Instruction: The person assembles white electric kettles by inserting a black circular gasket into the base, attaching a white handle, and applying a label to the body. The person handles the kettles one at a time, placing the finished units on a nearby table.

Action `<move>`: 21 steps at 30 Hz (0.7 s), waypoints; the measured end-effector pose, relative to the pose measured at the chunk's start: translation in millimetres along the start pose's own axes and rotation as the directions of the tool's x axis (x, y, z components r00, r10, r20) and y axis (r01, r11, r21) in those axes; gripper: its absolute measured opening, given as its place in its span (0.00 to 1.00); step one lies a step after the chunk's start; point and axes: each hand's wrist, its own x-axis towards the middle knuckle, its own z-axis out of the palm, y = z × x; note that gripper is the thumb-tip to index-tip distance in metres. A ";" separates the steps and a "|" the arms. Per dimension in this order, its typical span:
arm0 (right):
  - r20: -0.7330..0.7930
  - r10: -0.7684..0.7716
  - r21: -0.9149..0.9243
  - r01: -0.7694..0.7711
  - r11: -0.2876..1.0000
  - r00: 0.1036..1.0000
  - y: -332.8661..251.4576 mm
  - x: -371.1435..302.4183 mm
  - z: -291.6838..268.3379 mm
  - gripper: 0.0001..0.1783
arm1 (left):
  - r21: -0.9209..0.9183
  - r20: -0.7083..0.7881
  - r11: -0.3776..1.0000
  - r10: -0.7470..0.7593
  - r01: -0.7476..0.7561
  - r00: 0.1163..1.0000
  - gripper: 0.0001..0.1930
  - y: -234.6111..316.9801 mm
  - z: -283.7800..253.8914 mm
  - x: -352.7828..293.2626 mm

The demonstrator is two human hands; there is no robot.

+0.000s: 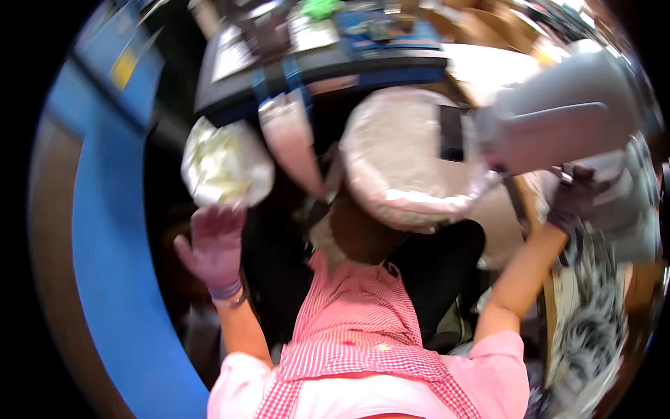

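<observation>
My left hand, in a purple-pink glove, is held up with its fingers stretched out and nothing in it. Just beyond its fingertips stands a round container lined with a crumpled whitish bag. My right hand, gloved too, reaches out at the right, under a large grey moulded plastic part. Motion smears its fingers, so whether they grip the part is unclear. More grey plastic parts lie beside and below that hand. Between my knees and the bench is a large round, plastic-wrapped top bearing a black rectangular object.
A dark workbench runs across the far side, holding papers and a blue tray. A blue panel rises along the left. Grey curled strips fill a box at the lower right. Brown cardboard lies at the back right.
</observation>
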 end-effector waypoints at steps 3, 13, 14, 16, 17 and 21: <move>0.252 -0.023 -0.457 0.140 0.878 0.967 64.7 56.2 34.9 0.44 | 0.413 -0.379 0.900 0.030 0.140 0.925 0.33 21.0 -9.5 -67.3; 0.399 -0.041 -0.535 0.269 0.801 0.916 30.0 -13.9 94.5 0.34 | 0.066 -0.626 -0.220 0.750 0.973 0.212 0.36 88.5 -129.7 -350.2; 0.389 -0.060 -0.518 0.272 0.811 0.919 15.2 -27.8 94.4 0.33 | -0.082 -0.752 -0.448 0.614 0.890 0.239 0.36 90.8 -145.0 -375.3; 0.378 -0.083 -0.476 0.271 0.836 0.922 -19.0 -54.2 96.7 0.31 | -0.128 -0.977 -0.847 0.199 0.516 0.083 0.35 89.9 -165.7 -410.6; 0.364 -0.093 -0.450 0.263 0.854 0.927 -37.2 -69.6 99.6 0.30 | -0.095 -0.995 -0.918 0.097 0.385 -0.012 0.32 90.3 -174.0 -417.2; 0.364 -0.038 -0.300 0.156 0.941 0.931 -117.2 -142.3 128.5 0.27 | 0.005 -0.997 -0.963 -0.025 0.271 -0.071 0.26 88.4 -167.9 -378.6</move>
